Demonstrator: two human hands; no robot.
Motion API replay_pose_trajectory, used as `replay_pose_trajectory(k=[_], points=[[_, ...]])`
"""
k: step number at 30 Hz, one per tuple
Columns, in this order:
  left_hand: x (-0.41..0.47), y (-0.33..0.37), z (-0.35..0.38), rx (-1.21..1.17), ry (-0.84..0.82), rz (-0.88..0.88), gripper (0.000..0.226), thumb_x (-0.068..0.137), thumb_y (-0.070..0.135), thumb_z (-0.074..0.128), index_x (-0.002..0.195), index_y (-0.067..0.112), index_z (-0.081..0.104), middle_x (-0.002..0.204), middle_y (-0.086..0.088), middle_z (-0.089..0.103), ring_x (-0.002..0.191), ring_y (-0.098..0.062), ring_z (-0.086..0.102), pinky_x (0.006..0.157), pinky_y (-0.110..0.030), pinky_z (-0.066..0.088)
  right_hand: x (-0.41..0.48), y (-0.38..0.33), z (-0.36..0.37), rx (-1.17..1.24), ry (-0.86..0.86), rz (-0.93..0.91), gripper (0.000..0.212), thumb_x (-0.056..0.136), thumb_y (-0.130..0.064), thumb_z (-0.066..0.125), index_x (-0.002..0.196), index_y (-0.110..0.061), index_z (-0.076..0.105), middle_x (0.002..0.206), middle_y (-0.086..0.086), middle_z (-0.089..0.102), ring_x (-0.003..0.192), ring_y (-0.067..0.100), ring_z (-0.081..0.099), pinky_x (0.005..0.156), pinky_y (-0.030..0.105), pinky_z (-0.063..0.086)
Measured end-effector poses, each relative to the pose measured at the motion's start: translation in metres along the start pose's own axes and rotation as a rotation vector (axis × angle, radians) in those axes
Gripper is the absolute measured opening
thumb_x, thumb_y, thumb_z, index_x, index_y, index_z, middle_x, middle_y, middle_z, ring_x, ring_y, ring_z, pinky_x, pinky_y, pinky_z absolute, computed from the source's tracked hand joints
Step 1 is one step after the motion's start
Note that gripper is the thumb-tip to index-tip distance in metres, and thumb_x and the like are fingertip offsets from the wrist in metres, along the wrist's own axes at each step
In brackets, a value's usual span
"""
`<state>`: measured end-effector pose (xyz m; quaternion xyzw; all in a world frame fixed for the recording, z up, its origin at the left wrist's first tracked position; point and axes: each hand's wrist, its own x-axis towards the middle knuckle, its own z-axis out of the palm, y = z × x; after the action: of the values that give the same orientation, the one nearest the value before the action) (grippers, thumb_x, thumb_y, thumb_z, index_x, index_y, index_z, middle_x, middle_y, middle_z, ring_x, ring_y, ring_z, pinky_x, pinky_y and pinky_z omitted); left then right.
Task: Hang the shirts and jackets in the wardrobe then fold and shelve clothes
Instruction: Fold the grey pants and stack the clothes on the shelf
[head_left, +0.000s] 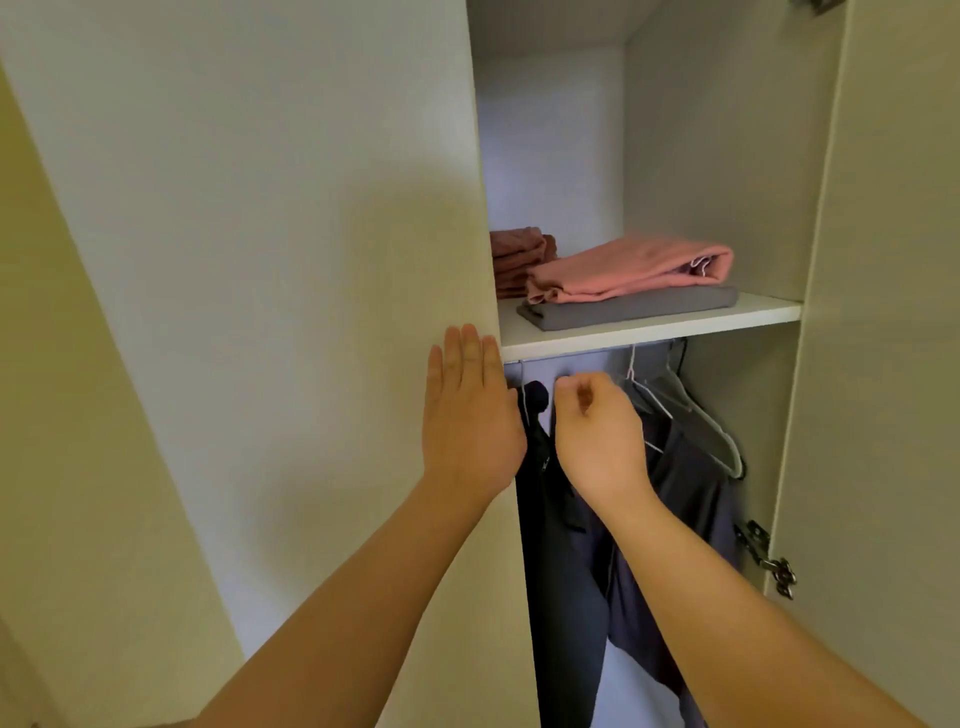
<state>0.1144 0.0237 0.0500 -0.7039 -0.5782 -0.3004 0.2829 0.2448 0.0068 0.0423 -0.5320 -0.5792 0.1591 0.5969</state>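
1. Wardrobe: white interior, open on its right half. The right door stood swung outward, with a metal hinge showing on its inner edge.
2. Left panel: pale closed front, to the left of the opening.
3. Left hand: fingers straight and close together. The palm lay flat against the right edge of the left panel, just below shelf level.
4. Right hand: back toward the camera, fingers curled in with the tips meeting the thumb. It was raised just under the shelf, in front of the hanging clothes. Whether it pinched a hanger hook could not be told.
5. Shelf: white board across the opening, carrying three folded items.
6. Grey folded garment: flat on the shelf, near the front edge.
7. Pink folded garment: lay on top of the grey one, its rolled end toward the right.
8. Dusty-rose stack: folded pieces at the left rear of the shelf, touching the pink garment and partly hidden by the left panel.
9. Dark jacket: hung below the shelf at the left of the opening, between the two hands and partly behind them.
10. Purple-grey garment: hung just right of the jacket, behind the right forearm.
11. Hangers: a pale, tilted bunch under the right part of the shelf. Which of them carried a garment could not be told.
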Motion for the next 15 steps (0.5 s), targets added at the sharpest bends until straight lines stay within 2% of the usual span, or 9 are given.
replay_pose_trajectory(k=[3, 5, 9, 12, 15], points=[[0.0, 0.023, -0.012, -0.138, 0.135, 0.233, 0.057, 0.1, 0.023, 0.044, 0.151, 0.001, 0.034, 0.16, -0.016, 0.032, 0.152, -0.033, 0.018, 0.126, -0.044, 0.005, -0.004, 0.004, -0.027, -0.132, 0.217, -0.063, 0.02, 0.099, -0.029, 0.053, 0.111, -0.015, 0.06, 0.116, 0.005, 0.058, 0.11, 0.023, 0.052, 0.097, 0.037, 0.043], [0.001, 0.045, -0.018, -0.223, 0.215, 0.431, 0.052, 0.098, 0.019, 0.047, 0.147, 0.001, 0.043, 0.157, -0.014, 0.038, 0.151, -0.031, 0.024, 0.125, -0.045, 0.013, -0.009, 0.002, -0.05, -0.276, 0.416, -0.084, 0.028, 0.096, -0.027, 0.059, 0.12, -0.012, 0.058, 0.125, 0.01, 0.052, 0.118, 0.028, 0.046, 0.1, 0.036, 0.035], [-0.004, 0.099, -0.028, -0.441, 0.309, 0.747, 0.046, 0.097, 0.013, 0.05, 0.141, 0.002, 0.053, 0.153, -0.012, 0.045, 0.149, -0.029, 0.03, 0.122, -0.047, 0.023, -0.028, -0.003, -0.111, -0.541, 0.757, -0.036, 0.05, 0.089, -0.025, 0.063, 0.134, -0.011, 0.048, 0.144, 0.015, 0.037, 0.135, 0.034, 0.033, 0.106, 0.047, 0.025], [-0.012, 0.135, -0.037, -0.593, 0.369, 0.831, 0.042, 0.096, 0.009, 0.052, 0.137, 0.001, 0.058, 0.15, -0.013, 0.049, 0.147, -0.029, 0.035, 0.12, -0.048, 0.028, -0.05, -0.007, -0.173, -0.713, 0.999, -0.042, 0.062, 0.082, -0.019, 0.062, 0.14, -0.011, 0.041, 0.149, 0.016, 0.029, 0.138, 0.035, 0.026, 0.11, 0.049, 0.016], [-0.016, 0.162, -0.048, -0.727, 0.385, 0.851, 0.041, 0.093, 0.006, 0.055, 0.133, 0.0, 0.061, 0.147, -0.013, 0.052, 0.144, -0.031, 0.039, 0.119, -0.049, 0.029, -0.069, -0.015, -0.228, -0.824, 1.188, -0.004, 0.072, 0.078, -0.017, 0.059, 0.145, -0.012, 0.032, 0.154, 0.016, 0.023, 0.136, 0.027, 0.021, 0.113, 0.05, 0.012]])
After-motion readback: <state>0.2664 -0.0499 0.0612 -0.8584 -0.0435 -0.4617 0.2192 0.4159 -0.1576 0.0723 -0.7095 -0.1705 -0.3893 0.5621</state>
